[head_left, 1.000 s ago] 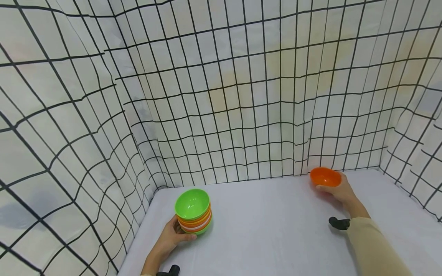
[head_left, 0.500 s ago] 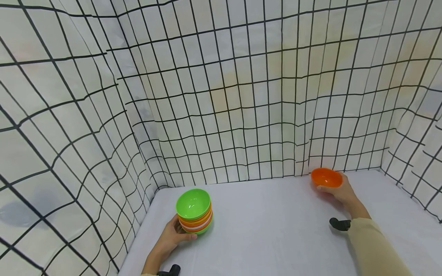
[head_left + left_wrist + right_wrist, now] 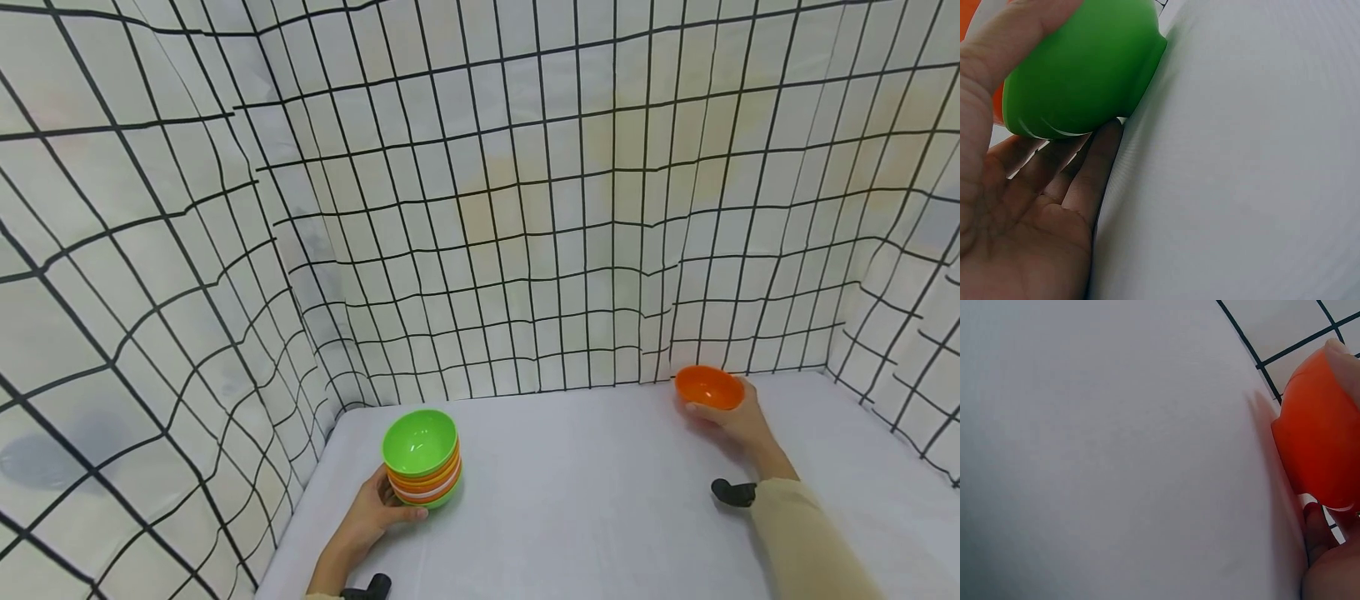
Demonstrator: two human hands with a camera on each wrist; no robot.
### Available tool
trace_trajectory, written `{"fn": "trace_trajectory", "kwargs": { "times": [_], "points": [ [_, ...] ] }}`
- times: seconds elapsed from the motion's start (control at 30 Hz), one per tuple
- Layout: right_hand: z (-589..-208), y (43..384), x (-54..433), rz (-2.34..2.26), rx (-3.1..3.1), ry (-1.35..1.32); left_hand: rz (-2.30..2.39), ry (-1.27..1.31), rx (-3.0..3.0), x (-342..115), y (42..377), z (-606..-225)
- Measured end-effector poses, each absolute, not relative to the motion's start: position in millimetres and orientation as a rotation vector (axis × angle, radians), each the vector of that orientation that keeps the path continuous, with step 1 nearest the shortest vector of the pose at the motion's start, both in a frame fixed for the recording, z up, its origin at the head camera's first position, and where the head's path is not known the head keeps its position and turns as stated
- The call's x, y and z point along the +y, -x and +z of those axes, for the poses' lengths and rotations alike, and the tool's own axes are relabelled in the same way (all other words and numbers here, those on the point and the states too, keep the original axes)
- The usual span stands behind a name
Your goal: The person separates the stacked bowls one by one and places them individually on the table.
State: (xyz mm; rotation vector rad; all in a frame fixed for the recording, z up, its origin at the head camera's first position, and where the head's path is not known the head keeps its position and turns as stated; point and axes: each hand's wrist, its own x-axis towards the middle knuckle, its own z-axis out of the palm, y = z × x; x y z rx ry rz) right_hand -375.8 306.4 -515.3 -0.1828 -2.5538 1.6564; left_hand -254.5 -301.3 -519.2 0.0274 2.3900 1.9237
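Observation:
On the left of the table stands a stack of nested bowls [image 3: 421,458], with a bright green bowl on top, orange and white rims below it and a green bowl at the bottom. My left hand [image 3: 367,518] holds the stack low on its near left side, thumb in front and fingers behind. In the left wrist view the bottom green bowl [image 3: 1094,69] has its foot on the table, between thumb and fingers. At the far right my right hand [image 3: 741,417] grips a single orange bowl [image 3: 707,387], its mouth upward. The right wrist view shows that orange bowl [image 3: 1316,434] from the side, its foot close over the table.
A white cloth covers the table [image 3: 570,492]. White walls [image 3: 480,208] with a black grid rise behind it and at both sides; the orange bowl is near the back wall. A black strap mount [image 3: 735,493] sits at the right wrist, another [image 3: 369,588] at the left.
The right forearm has shifted slightly to the left, while the orange bowl stays nearly in place. The left hand and the stack look the same.

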Motion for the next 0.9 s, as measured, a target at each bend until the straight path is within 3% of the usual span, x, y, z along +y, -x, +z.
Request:
{"fn": "trace_trajectory", "kwargs": {
  "times": [0.3,0.9],
  "points": [
    [-520,371,299,1.638,-2.516,0.422,1.922,-0.030,2.388,-302,255,-521],
    [-501,350,273,2.207,-1.882,0.870,1.927,-0.007,2.389,-302,255,-519]
  ]
}}
